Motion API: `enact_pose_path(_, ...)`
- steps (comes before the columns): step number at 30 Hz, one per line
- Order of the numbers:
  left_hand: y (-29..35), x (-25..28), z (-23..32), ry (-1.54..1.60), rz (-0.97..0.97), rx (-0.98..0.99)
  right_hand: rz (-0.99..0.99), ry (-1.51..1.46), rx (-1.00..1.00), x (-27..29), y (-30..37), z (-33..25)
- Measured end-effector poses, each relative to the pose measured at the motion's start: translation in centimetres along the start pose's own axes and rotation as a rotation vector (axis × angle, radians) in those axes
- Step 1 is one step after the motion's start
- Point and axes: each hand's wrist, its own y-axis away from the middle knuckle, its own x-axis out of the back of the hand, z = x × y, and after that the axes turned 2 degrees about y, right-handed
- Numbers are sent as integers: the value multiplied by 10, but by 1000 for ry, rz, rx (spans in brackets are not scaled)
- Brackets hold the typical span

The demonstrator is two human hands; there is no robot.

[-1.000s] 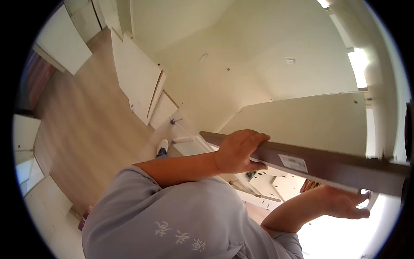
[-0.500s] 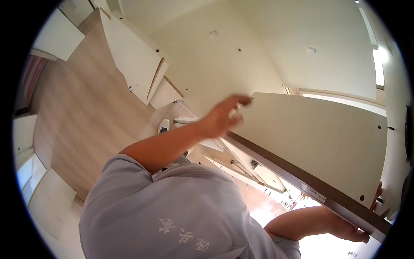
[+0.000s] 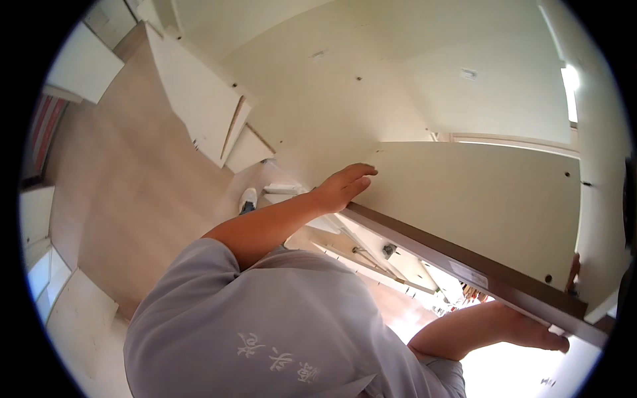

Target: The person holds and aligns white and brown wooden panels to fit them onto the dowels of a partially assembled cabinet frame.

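Note:
A wide cream board with a brown front edge lies like a shelf in front of me, to the right. My left hand is against its left end, fingers stretched over the corner and thumb a little apart. Under the brown edge near the right end, my right hand holds the board from below; part of its grip is hidden. Dark round fittings show on the board near its right end. Beside that end stands an upright cream side panel, with a dark peg sticking out.
Tall cream panels rise beyond the board. Loose white boards with raw chipboard edges stand at the upper left, above the wood-look floor. My shoe is beside more boards. Below the brown edge is a panel with metal hardware.
My left hand has come down from above the board's left corner onto its end. The brown edge's right end has risen slightly toward the side panel. My right hand stays beneath it.

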Motion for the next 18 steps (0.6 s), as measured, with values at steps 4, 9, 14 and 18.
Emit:
enact_pose_path(4,5,-1,32,-16,-133,36,11,-181,-103,16,-7,0)
enact_pose_path(9,19,-2,65,25,-191,48,23,-460,-278,41,-14,14)
enact_pose_path(14,29,-13,108,-112,-282,-299,-6,-533,-292,45,-21,13)
enact_pose_path(18,28,-25,122,-294,-238,-262,-335,-753,-254,70,-32,23)
